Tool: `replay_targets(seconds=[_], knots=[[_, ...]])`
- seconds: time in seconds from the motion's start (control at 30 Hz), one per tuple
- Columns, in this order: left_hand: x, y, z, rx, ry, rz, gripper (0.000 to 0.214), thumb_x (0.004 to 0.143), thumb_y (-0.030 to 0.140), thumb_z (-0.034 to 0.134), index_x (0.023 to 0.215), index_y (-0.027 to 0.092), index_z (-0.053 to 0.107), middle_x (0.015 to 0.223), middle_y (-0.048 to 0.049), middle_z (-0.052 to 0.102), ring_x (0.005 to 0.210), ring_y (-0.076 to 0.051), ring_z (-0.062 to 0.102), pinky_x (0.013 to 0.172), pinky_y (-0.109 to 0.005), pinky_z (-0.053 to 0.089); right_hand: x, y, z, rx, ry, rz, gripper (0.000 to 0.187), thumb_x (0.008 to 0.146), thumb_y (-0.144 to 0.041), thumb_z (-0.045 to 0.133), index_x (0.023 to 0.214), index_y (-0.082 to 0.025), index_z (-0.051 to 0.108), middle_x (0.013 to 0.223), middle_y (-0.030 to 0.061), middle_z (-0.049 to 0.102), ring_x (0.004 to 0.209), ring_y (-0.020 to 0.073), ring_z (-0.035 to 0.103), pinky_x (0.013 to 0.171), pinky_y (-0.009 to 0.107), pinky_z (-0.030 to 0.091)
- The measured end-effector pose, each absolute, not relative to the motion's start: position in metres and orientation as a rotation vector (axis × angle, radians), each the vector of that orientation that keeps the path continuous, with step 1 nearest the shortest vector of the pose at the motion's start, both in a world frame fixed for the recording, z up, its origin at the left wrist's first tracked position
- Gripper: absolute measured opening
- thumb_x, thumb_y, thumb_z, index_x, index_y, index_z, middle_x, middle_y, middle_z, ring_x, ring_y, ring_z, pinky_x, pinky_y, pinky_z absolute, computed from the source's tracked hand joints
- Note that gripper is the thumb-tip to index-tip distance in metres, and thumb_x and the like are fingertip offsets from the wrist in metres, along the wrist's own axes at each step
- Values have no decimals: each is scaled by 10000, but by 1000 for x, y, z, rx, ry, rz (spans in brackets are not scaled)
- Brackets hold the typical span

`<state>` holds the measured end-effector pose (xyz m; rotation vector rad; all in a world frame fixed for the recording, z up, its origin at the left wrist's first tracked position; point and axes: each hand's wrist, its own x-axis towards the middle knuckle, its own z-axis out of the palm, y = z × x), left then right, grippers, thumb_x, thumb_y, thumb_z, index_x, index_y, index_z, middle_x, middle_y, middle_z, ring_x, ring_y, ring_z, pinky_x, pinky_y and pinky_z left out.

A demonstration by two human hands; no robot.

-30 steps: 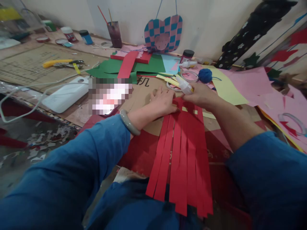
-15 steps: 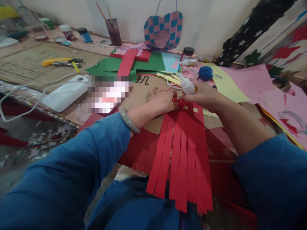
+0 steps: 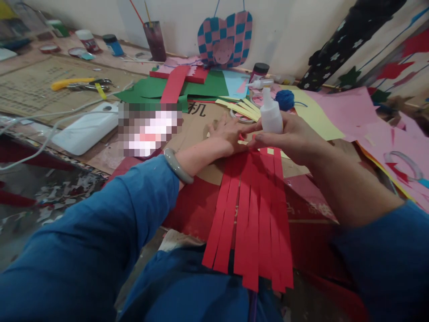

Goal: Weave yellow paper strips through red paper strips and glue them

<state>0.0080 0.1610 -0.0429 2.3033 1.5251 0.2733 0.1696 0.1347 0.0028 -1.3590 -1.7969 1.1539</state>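
Observation:
My right hand [image 3: 291,138] is closed round a small white glue bottle [image 3: 272,117], held upright with its nozzle up. Its fingertips come close to the top of a red paper sheet cut into long strips [image 3: 248,210]. My left hand [image 3: 228,134] lies with fingers spread at the top left of that sheet, touching the cardboard and the paper's end. Pale yellow patches show along the sheet's top edge, partly covered by my hands. The strips hang toward me over the table's front edge. Yellow paper strips [image 3: 246,108] and a tape roll [image 3: 236,117] lie just beyond.
To the left are a phone [image 3: 150,129] with a blurred screen, a white power bank [image 3: 87,129] with a cable, and a yellow-handled cutter [image 3: 72,83]. Blue yarn [image 3: 284,99], pink paper [image 3: 345,109] and another tape roll [image 3: 404,164] lie right. Paint jars [image 3: 113,45] stand behind.
My right hand has tipped the glue bottle from slanting to upright and moved slightly right. The raised red fold at the sheet's top now lies lower, and my left fingers look flatter.

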Motion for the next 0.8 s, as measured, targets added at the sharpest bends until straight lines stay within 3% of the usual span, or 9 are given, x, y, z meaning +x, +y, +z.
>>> replay_targets(seconds=[0.2, 0.4, 0.57, 0.8], knots=[[7, 151, -37, 2301, 1467, 346, 346, 909, 305, 611, 1254, 277, 628, 1651, -40, 243, 1536, -386, 72, 1174, -714, 122, 176, 135, -10, -1335, -1701, 1297, 211, 638, -248, 749, 822, -233, 647, 827, 30, 688, 768, 195, 653, 756, 387, 556], [8, 152, -38, 2365, 1421, 324, 367, 881, 156, 564, 1209, 297, 650, 1638, -17, 276, 1541, -367, 72, 1160, -739, 153, 177, 137, -17, -1327, -1679, 1300, 221, 593, -266, 780, 761, -230, 641, 791, 26, 678, 754, 192, 639, 717, 362, 535], [6, 156, -42, 2402, 1387, 351, 308, 859, 138, 568, 1101, 287, 686, 1624, 5, 311, 1540, -363, 87, 1151, -749, 150, 177, 137, -20, -1314, -1702, 1290, 289, 595, -366, 791, 781, -228, 618, 778, 35, 671, 736, 196, 621, 671, 358, 517], [5, 154, -34, 2482, 1328, 279, 217, 883, 204, 601, 1062, 252, 713, 1638, -42, 273, 1539, -391, 38, 1121, -786, 114, 186, 142, -17, -1395, -1703, 1187, 404, 596, -455, 801, 815, -241, 537, 706, 7, 599, 653, 181, 583, 587, 335, 482]])
